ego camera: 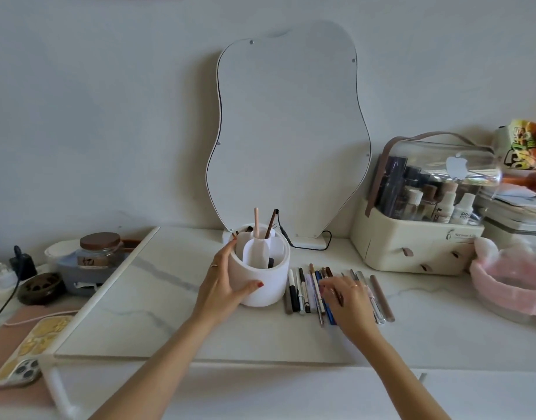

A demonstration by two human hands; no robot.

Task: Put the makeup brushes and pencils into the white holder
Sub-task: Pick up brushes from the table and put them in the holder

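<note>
We see one wavy-edged mirror leaning upright on the wall behind the pale marble worktop. To its right stands one cream cosmetics box with a clear lid. The single white holder stands upright in front of the mirror, with inner compartments. Our left hand wraps around its left side, thumb on the front wall. Two long sticks rise from the holder's back compartment: one pink handle, nearly vertical, and one brown pencil, tilted right. Just beside the holder on its right lies one row of pencils and brushes, roughly a dozen, long axes running front to back. Our right hand rests on the row, fingers curled; whether it grips one, we cannot tell.
</note>
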